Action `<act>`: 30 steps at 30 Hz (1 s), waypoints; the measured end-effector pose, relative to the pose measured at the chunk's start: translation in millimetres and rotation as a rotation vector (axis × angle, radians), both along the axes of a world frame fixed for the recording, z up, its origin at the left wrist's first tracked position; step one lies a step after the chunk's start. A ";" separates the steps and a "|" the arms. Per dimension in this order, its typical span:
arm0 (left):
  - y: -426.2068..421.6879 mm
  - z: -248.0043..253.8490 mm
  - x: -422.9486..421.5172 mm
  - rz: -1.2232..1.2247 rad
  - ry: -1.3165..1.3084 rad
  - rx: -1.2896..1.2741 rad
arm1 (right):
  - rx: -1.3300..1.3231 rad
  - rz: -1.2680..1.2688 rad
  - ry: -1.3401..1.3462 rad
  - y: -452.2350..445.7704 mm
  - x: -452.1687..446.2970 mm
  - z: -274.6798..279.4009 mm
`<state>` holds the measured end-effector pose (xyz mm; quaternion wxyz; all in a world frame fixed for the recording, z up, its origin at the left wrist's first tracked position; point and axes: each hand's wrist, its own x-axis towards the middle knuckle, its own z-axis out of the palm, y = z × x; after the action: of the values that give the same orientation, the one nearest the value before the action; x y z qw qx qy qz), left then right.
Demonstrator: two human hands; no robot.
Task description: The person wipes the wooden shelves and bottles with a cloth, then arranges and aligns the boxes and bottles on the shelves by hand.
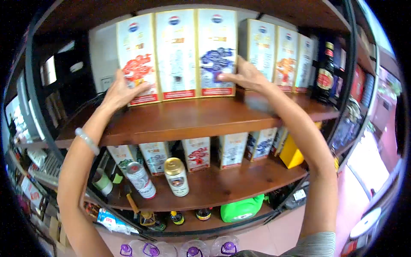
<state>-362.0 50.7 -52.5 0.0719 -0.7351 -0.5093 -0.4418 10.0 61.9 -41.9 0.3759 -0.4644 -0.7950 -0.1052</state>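
Three tall white printed boxes stand side by side on the upper shelf between my hands. My left hand grips the left end of the row, its thumb across the front of the red-patterned box. The middle box has a pale grey pattern and touches both neighbours. My right hand clasps the outer side of the blue-patterned box, thumb on its front. The fingers behind the boxes are partly hidden.
More white boxes and a dark bottle stand at the right of the upper shelf. Below are a silver can, a gold-topped can and several boxes. A green jug sits lowest.
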 end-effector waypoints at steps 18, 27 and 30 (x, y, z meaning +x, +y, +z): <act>-89.5 -7.9 268.4 -0.291 -0.041 -0.142 | 0.049 -0.772 0.280 -57.1 201.1 -4.5; -31.3 3.5 325.1 -0.140 -0.101 -0.524 | -0.182 -0.613 0.142 -34.5 244.2 -2.7; -4.0 6.6 325.2 -0.287 -0.101 -0.473 | -0.290 -0.465 0.241 -36.0 253.8 1.0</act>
<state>-36.8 46.7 -45.9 -0.1903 -0.7730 -0.4920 -0.3525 263.9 25.9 -40.8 0.3634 -0.6919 -0.6236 -0.0179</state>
